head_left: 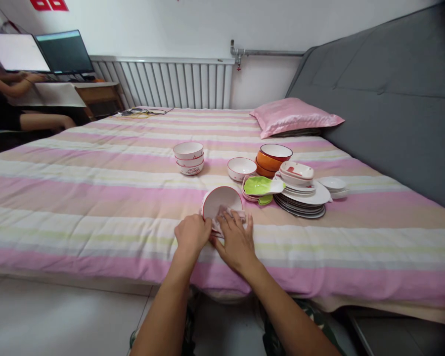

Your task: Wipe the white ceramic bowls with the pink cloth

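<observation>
A white bowl with a red rim (215, 199) is tilted toward me near the bed's front edge. My left hand (194, 231) is closed on its left lower rim. With spread fingers, my right hand (236, 241) presses a pale pink cloth (241, 214) against the inside of the bowl. Behind it stand a stack of white bowls (189, 159) and a single white bowl (242, 168). To the right are orange bowls (269, 162), a green leaf-shaped dish (257, 185) and a pile of plates (319, 194).
Small white dishes (333, 185) lie at the right of the plates. A pink pillow (294, 116) rests by the grey headboard (385, 99). Cables (144, 113) lie at the bed's far edge. At the left, a person (11, 99) sits at a desk with monitors (65, 52).
</observation>
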Available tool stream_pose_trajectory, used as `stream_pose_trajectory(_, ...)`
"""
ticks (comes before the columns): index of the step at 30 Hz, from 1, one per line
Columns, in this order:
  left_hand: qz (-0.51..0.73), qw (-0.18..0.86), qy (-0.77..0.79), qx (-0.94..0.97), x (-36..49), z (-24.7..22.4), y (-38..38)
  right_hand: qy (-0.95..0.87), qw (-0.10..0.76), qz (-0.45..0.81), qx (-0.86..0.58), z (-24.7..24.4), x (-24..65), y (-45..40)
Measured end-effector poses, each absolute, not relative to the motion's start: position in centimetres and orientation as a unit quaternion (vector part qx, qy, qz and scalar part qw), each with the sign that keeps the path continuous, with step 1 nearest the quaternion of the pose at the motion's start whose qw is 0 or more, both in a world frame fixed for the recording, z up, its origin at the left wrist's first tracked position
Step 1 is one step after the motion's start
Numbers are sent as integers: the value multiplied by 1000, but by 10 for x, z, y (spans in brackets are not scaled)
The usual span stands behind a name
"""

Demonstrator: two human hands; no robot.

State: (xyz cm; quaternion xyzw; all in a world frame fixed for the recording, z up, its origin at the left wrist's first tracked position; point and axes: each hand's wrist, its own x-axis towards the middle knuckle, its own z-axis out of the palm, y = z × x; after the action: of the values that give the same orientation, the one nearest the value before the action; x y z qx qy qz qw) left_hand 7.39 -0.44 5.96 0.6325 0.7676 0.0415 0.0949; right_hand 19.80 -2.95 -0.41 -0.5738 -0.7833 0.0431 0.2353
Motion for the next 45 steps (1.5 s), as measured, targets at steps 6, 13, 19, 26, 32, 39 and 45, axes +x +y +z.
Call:
stream_pose_trajectory(6, 78, 43, 779, 621, 71, 66, -4, -778, 218, 48, -587, 3, 196, -31)
stream_pose_trajectory(13, 101, 30, 788, 607, 70, 66, -3, -776, 204, 54, -595, 5, 196, -31)
stream_pose_trajectory(19, 60, 96, 775, 622, 76, 60, -8, -777, 217, 51, -589, 2, 197, -31)
stream_pose_trajectory(26, 53, 102, 768, 629, 79, 60, -10, -778, 227, 43, -584, -3, 197, -30)
stream_pose_trajectory(32, 102, 39, 774, 624, 74, 68, -6, -775, 227, 38, -588, -3, 196, -31)
stream_pose_trajectory(39, 82, 71, 782, 613, 76, 65, -9, -772, 226, 48, -592, -2, 195, -31)
stream_pose_trajectory(45, 57, 113, 767, 629, 77, 60, -10, -770, 222, 56, -596, 2, 194, -32)
